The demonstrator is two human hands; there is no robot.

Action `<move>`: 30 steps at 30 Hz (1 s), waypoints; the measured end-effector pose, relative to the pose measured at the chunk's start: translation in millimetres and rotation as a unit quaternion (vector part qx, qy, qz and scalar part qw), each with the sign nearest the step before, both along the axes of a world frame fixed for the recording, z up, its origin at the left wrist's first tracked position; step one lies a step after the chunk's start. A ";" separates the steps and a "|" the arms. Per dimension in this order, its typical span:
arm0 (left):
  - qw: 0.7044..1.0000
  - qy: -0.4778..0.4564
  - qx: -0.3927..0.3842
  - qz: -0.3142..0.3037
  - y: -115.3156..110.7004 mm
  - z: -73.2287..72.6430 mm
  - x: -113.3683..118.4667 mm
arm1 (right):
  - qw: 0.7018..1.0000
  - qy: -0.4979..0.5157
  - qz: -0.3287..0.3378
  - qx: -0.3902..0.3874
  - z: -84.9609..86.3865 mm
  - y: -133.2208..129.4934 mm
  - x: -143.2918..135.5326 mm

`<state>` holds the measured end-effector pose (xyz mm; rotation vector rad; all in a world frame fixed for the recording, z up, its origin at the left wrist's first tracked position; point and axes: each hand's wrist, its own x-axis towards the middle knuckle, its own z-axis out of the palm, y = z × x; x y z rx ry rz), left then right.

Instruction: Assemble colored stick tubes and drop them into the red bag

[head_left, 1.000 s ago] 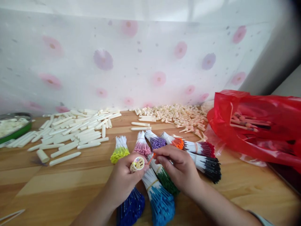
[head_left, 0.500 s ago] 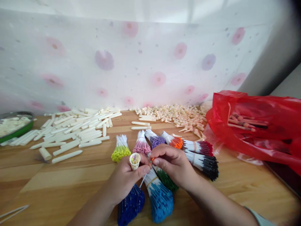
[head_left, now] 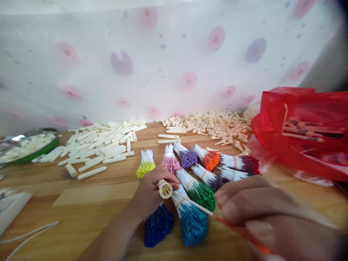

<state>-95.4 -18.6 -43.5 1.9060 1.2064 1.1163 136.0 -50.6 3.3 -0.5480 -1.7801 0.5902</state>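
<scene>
Holding a cream-coloured, round-mouthed plastic tube with slotted walls (head_left: 165, 189), the left hand (head_left: 148, 192) keeps its fingers curled around the piece. Narrow slits ring the tube's inner wall, parted by pale ribs, and the mouth faces the viewer. That mouth juts out at the thumb side of the grip; the lower body is hidden inside the hand.

The right hand (head_left: 266, 214), large and blurred to the right of the tube, grasps a thin straight stick, white along one stretch and orange along the other (head_left: 213, 215). The orange stretch runs past the fingers toward the viewer, its near end too blurred to make out. The white stretch reaches from the fingertips back toward the tube, slanting over a fanned bundle of white sticks with turquoise-blue tips (head_left: 192, 221); whether its far end touches the left hand cannot be told.

Just below the tube lies a bundle with dark blue tips (head_left: 158, 228). To its right is a bundle with green tips (head_left: 202, 195); beyond it are bundles with yellow tips (head_left: 146, 165) and pink tips (head_left: 170, 161). Well to the tube's right stands a crumpled red plastic bag (head_left: 274, 145).
</scene>
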 end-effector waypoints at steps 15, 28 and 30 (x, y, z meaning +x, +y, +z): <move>0.999 0.026 0.023 0.006 -4.3 -2.6 5.6 | 0.991 -0.087 0.010 0.098 3.8 4.7 -32.4; 0.989 0.131 0.063 -0.003 -8.6 0.7 -8.7 | 0.991 -0.094 -0.070 0.069 -20.4 25.4 -47.2; 0.986 0.154 0.066 -0.001 -9.3 1.1 -9.1 | 0.990 -0.103 -0.084 0.054 -23.2 28.2 -47.5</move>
